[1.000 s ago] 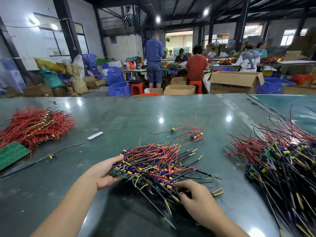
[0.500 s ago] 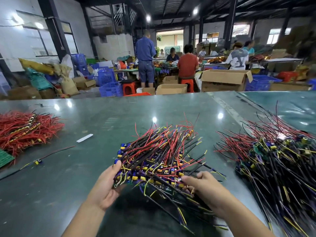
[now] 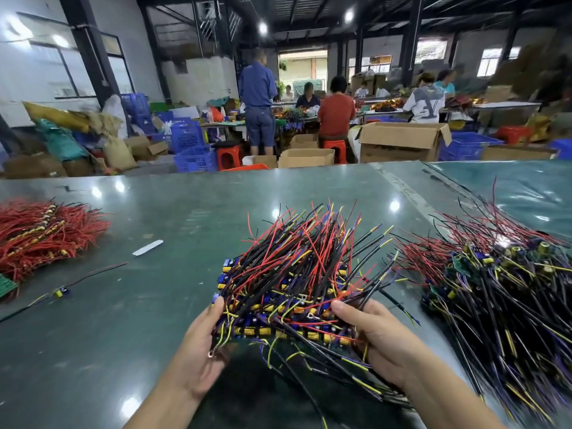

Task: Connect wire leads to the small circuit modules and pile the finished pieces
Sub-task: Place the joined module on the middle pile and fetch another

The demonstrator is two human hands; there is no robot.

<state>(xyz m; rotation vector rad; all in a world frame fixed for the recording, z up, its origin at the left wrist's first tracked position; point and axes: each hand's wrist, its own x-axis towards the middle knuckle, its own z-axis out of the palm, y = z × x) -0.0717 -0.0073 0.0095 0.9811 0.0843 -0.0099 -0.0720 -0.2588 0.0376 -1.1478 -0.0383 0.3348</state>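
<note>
A thick bundle of wired modules [image 3: 291, 283], with blue and yellow parts and red, black and yellow leads, is lifted off the green table [image 3: 173, 218]. My left hand [image 3: 201, 351] grips its left end, thumb on top. My right hand [image 3: 380, 339] grips its right end, thumb over the wires. The leads fan up and away from me. A large pile of finished wired modules [image 3: 501, 283] lies on the table at the right.
A heap of red wires [image 3: 46, 236] lies at the far left beside a green board [image 3: 6, 284]. One loose wired module [image 3: 58, 292] and a white strip [image 3: 148, 247] lie on the table. Several people work at benches behind, among boxes and blue crates.
Both hands have gathered the bundle from the table and raised it toward me. Its leads now stand up and fan outward. The few loose modules behind it are no longer visible.
</note>
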